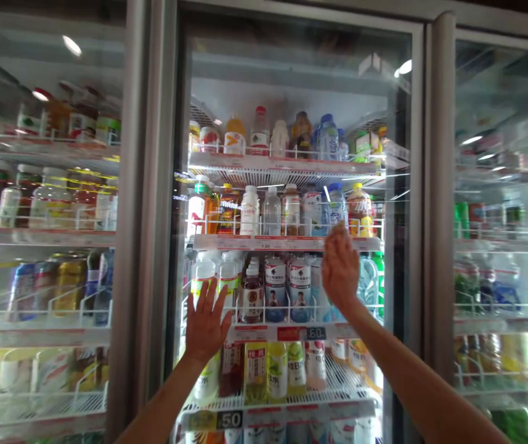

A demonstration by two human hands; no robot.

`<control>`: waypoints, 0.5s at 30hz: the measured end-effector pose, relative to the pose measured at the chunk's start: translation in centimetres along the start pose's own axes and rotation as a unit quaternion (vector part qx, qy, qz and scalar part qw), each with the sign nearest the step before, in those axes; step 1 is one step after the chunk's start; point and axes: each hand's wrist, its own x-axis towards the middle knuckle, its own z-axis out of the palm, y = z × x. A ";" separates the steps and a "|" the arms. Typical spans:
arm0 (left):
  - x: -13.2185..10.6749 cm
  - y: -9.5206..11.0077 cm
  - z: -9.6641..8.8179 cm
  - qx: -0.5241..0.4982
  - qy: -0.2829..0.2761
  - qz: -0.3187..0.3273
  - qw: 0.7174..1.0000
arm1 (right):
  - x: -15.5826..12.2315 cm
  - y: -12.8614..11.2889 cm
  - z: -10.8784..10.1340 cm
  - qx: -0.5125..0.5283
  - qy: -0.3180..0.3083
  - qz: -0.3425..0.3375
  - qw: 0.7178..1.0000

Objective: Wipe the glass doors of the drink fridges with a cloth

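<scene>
My left hand [207,324] is raised with its fingers spread, palm toward the glass door [291,68] of a lit drinks cooler. My right hand [340,265] is held higher, slightly blurred, its fingers stretched upward and lying together; I see nothing in it. Whether either palm touches the glass I cannot tell. Behind my right hand stands a blue-capped water bottle [336,206] on a wire-fronted shelf. Near my left hand are a clear bottle [203,268] with a white cap and a dark bottle [251,299].
Metal door frames [141,216] flank the middle door. Several shelves of bottles and cans show behind the left glass [42,148] and the right glass [504,154]. Price labels line the shelf fronts, one a black price tag [230,420]. Light reflections lie on the glass.
</scene>
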 end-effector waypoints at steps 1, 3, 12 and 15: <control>0.0 0.0 0.0 0.000 0.000 -0.001 1.000 | -0.8 -1.7 -0.2 0.023 -0.044 -0.084 0.995; 0.0 0.0 -0.1 -0.001 0.003 -0.002 1.000 | -2.5 -3.8 -1.0 0.063 -0.123 -0.251 0.958; -0.1 0.0 -0.1 0.010 0.005 -0.003 1.000 | 5.2 -0.5 1.7 -0.003 0.062 0.013 0.998; 0.0 -0.1 -0.1 -0.011 0.013 -0.008 1.000 | 3.4 -3.6 1.3 0.024 -0.041 -0.144 0.988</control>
